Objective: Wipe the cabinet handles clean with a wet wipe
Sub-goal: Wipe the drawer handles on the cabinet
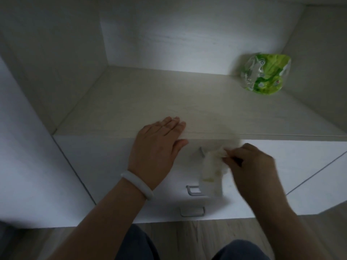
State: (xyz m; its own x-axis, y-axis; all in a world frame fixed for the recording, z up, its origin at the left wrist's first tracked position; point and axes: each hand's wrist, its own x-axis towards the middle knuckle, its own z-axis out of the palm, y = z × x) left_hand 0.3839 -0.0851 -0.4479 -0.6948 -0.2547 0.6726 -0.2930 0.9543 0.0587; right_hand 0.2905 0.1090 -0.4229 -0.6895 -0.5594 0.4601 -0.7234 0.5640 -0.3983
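My right hand [249,166] pinches a white wet wipe [212,171] against the top drawer handle [201,152], of which only the left end shows. The wipe hangs down and covers the right part of the middle handle [191,190]. A third metal handle [191,212] sits on the lowest drawer, uncovered. My left hand [159,149] lies flat with straight fingers on the front edge of the cabinet top [131,102], thumb over the drawer front. A white bangle is on the left wrist.
A green wet wipe packet [266,74] lies at the back right of the shelf, near the right side wall. White cabinet panels stand on both sides. Wood floor and my knees show at the bottom.
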